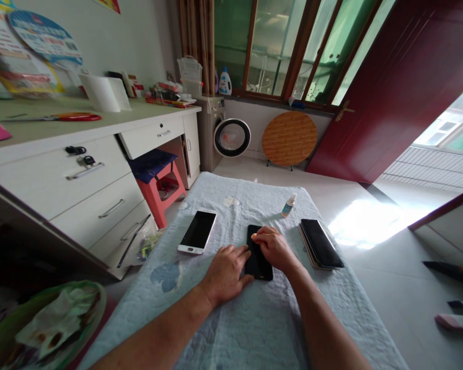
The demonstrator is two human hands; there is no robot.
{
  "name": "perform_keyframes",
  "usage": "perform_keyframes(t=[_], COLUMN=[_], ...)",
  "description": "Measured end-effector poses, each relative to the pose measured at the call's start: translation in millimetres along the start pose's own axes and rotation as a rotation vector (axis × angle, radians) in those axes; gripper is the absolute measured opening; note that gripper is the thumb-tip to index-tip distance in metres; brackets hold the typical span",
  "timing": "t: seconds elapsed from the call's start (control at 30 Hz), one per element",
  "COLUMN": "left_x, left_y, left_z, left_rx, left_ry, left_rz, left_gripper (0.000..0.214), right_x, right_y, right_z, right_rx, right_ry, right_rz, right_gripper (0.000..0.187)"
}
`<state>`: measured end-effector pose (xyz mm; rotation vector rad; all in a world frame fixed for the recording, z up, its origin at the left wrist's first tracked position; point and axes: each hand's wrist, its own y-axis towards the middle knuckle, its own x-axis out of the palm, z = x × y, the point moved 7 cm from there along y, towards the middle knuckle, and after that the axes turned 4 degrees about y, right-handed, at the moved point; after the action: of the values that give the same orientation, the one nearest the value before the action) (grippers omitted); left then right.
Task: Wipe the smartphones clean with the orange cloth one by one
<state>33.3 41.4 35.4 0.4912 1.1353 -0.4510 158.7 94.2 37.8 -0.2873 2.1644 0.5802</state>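
A black smartphone (pixel 259 264) lies face up on the quilted blue cloth (pixel 231 329). My left hand (pixel 224 272) steadies its left edge, fingertips on the side and thumb near the bottom corner. Over the upper part of the screen, my right hand (pixel 270 246) is closed in a pinch; a small orange-yellow bit shows at its fingertips, too small to name. To the left rests a white-framed phone (pixel 198 231) with a dark screen. On the right, a black phone (pixel 321 244) lies on top of another flat, light-edged item. A small spray bottle (pixel 288 205) stands beyond my right hand.
Along the left runs a white desk (pixel 96 180) with drawers, scissors (pixel 77 117) and a paper roll (pixel 104 92) on top. A pink stool (pixel 160 190) sits under it. Behind are a washing machine (pixel 208 133) with its door open and a round wooden tabletop (pixel 289 137). A bin (pixel 100 303) stands lower left.
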Motion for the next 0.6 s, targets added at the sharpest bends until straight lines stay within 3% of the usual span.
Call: perform_keyframes(t=[0.2, 0.5, 0.6], left_x=[-2.6, 0.8, 1.1], left_y=[0.3, -0.4, 0.0], left_z=[3.2, 1.8, 1.4], left_rx=[0.027, 0.026, 0.028], left_ry=[-0.006, 0.006, -0.007], left_rz=[-0.009, 0.002, 0.013], left_gripper=[0.048, 0.048, 0.048], right_x=[5.4, 13.0, 17.2], right_y=[2.1, 17.8, 20.0], right_z=[-9.8, 10.9, 9.7], right_rx=[-0.027, 0.094, 0.078], right_ry=[0.007, -0.226, -0.212], right_rz=[-0.024, 0.074, 0.037], right_gripper=[0.031, 0.029, 0.029])
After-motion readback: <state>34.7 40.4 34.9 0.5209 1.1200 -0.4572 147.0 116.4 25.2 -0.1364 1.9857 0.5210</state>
